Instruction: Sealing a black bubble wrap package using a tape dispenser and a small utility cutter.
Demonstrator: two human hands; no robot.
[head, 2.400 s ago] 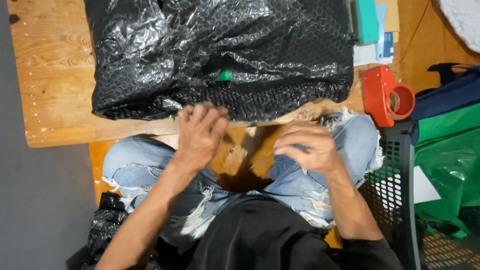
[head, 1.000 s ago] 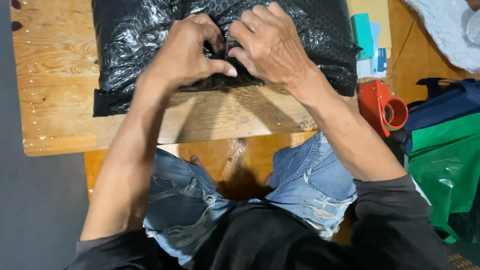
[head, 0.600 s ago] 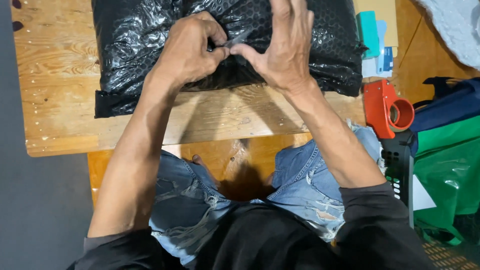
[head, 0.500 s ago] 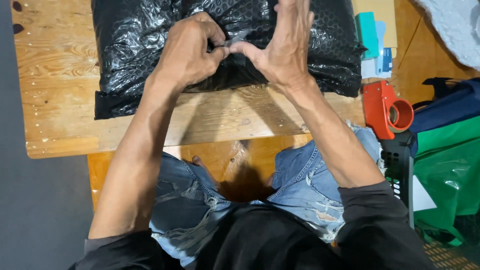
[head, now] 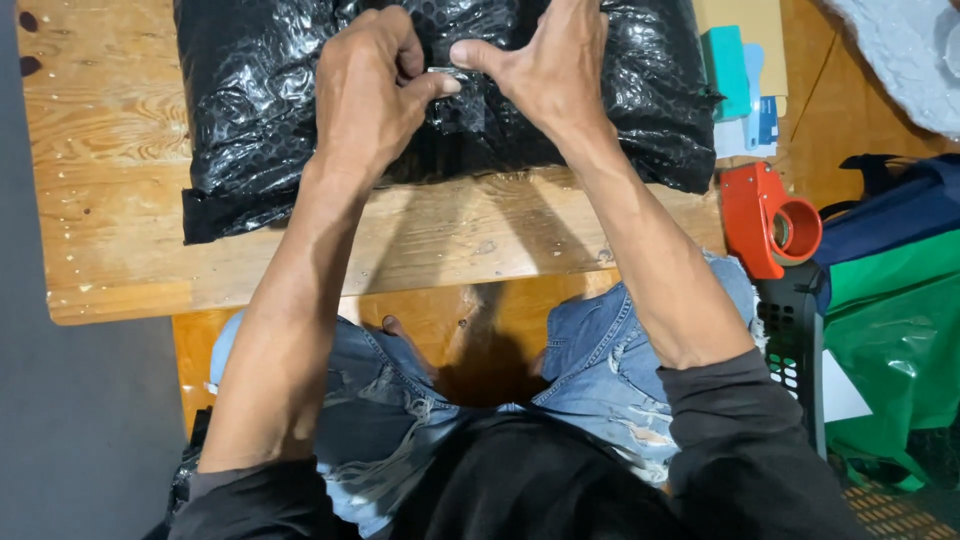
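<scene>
Wooden table (head: 110, 230), tape gun (head: 765, 215) at 3 o'clock, green bag (head: 890, 340) at 4. Black bubble-wrap parcel (head: 250, 110) lies on the table at 12. Left hand (head: 365, 95) and right hand (head: 550, 65) are on top of it, thumbs and fingers pinched together on a small clear strip, probably tape. Parcel looks soft, light, slick, squashy; best gripped at edges. Versus 0.5 s ago: hands barely shifted, same pinch
</scene>
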